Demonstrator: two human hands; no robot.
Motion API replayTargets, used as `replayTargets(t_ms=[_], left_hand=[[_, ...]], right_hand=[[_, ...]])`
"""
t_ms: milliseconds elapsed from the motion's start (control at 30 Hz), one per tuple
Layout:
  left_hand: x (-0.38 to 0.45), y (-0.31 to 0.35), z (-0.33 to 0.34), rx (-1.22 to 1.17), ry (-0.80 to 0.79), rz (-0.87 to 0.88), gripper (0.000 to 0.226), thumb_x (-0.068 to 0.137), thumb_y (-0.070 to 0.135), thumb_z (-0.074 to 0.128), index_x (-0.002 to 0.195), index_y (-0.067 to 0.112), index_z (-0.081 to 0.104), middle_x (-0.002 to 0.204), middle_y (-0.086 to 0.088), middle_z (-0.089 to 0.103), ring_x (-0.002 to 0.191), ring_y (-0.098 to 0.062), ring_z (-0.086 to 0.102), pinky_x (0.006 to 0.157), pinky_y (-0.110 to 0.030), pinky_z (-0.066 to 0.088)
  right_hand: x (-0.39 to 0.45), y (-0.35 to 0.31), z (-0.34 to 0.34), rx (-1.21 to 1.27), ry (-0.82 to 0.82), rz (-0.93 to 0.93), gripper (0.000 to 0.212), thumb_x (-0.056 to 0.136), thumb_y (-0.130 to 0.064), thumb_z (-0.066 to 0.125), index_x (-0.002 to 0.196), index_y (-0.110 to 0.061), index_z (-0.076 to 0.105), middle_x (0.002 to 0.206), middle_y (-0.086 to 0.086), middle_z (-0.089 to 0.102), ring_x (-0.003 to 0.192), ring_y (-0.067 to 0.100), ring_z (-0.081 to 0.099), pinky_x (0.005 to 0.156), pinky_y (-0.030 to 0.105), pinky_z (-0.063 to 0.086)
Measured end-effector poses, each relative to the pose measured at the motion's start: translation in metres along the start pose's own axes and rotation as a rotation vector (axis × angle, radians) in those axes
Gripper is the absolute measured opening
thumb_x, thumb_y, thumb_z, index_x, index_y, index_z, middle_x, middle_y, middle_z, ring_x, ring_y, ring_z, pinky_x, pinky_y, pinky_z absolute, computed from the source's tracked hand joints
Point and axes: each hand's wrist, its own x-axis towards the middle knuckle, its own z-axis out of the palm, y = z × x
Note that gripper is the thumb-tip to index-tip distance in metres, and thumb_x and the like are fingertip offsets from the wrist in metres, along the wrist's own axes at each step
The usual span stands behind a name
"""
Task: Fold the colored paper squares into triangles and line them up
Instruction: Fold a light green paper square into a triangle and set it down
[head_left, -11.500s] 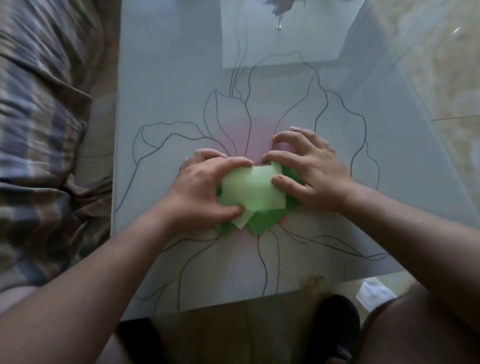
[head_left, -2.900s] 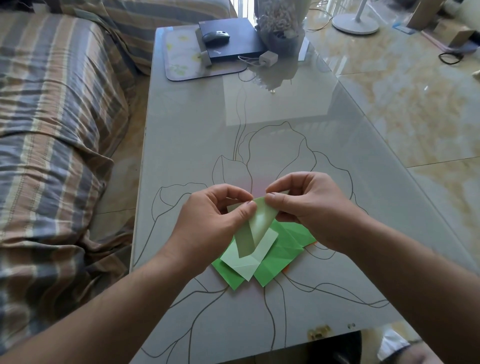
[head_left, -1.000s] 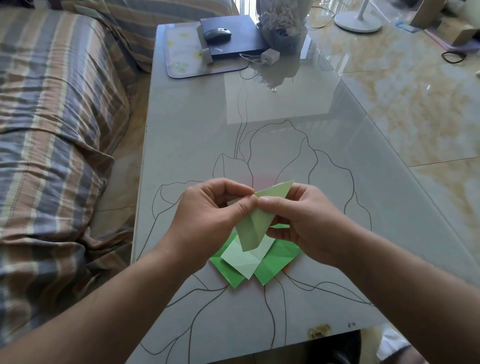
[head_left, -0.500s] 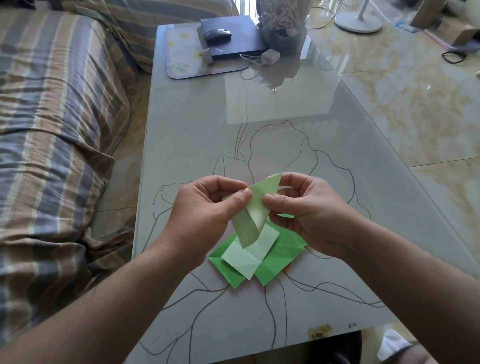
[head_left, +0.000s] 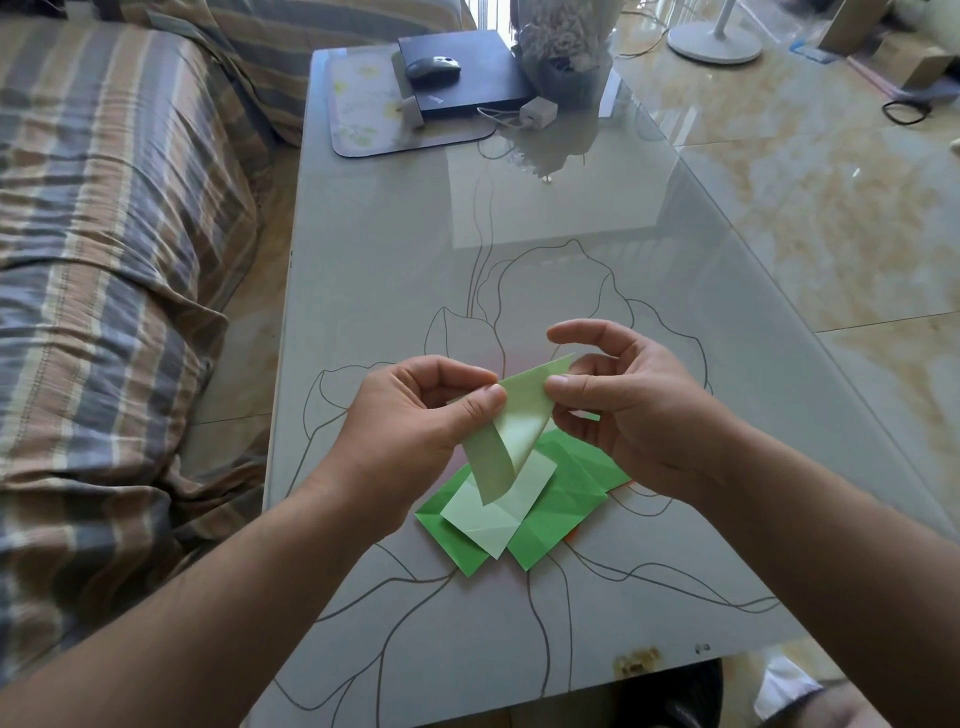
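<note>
Pinching a pale green paper square (head_left: 511, 434) in the air above the glass table (head_left: 384, 270), left hand (head_left: 415, 421) gripping its left edge between thumb and curled forefinger, right hand (head_left: 623, 410) nipping the upper right part with thumb against fingers, forefinger arching loosely over the top corner. Curling downward in a soft bend, lower tip hanging just over the stack of green papers (head_left: 545, 499) lying on the tabletop beneath both hands, another pale sheet (head_left: 498, 512) resting on top.
</note>
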Motion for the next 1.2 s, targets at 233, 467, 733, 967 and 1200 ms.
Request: replayTargets(t_ms=[233,467,733,967,1200], left_hand=[[0.0,0.0,0.001,0.01,-0.012,-0.015,0.026,0.074,0.018,0.081,0.096,0.005,0.076,0.094,-0.019,0.078,0.087,-0.026,0.074,0.088,-0.039,0.061],[0.001,0.0,-0.001,0.016,-0.015,-0.013,0.019,0.078,0.013,0.081,0.095,0.006,0.077,0.093,-0.018,0.078,0.085,-0.024,0.074,0.085,-0.036,0.06],[0.0,0.001,0.0,0.029,-0.006,-0.018,0.016,0.08,0.011,0.08,0.095,0.006,0.077,0.092,-0.017,0.078,0.084,-0.023,0.074,0.085,-0.036,0.06],[0.0,0.002,-0.001,0.053,0.006,-0.008,0.011,0.085,0.007,0.078,0.096,0.007,0.077,0.095,-0.015,0.079,0.088,-0.024,0.075,0.088,-0.037,0.061],[0.0,0.003,0.0,0.005,0.049,0.047,0.029,0.071,0.022,0.081,0.096,0.007,0.076,0.095,-0.015,0.078,0.094,-0.031,0.076,0.093,-0.045,0.061]], right_hand=[[0.001,-0.003,-0.003,0.022,-0.002,0.008,0.057,0.07,0.007,0.076,0.123,-0.012,0.066,0.069,0.003,0.056,0.063,0.018,0.061,0.069,0.032,0.056],[0.003,-0.007,-0.006,0.046,0.021,0.019,0.052,0.074,0.002,0.075,0.122,-0.014,0.065,0.076,0.007,0.066,0.067,0.021,0.065,0.072,0.034,0.057],[0.005,-0.005,-0.007,0.078,0.081,-0.015,0.045,0.081,0.004,0.073,0.121,-0.015,0.065,0.076,0.007,0.063,0.067,0.019,0.063,0.07,0.033,0.056],[0.003,0.003,0.001,0.139,0.065,0.004,0.055,0.077,-0.005,0.077,0.128,-0.021,0.061,0.091,0.01,0.066,0.083,0.026,0.062,0.078,0.036,0.057],[-0.002,0.017,0.011,-0.024,-0.043,0.118,0.056,0.075,-0.009,0.081,0.127,-0.014,0.06,0.102,0.016,0.072,0.083,0.025,0.067,0.077,0.035,0.057]])
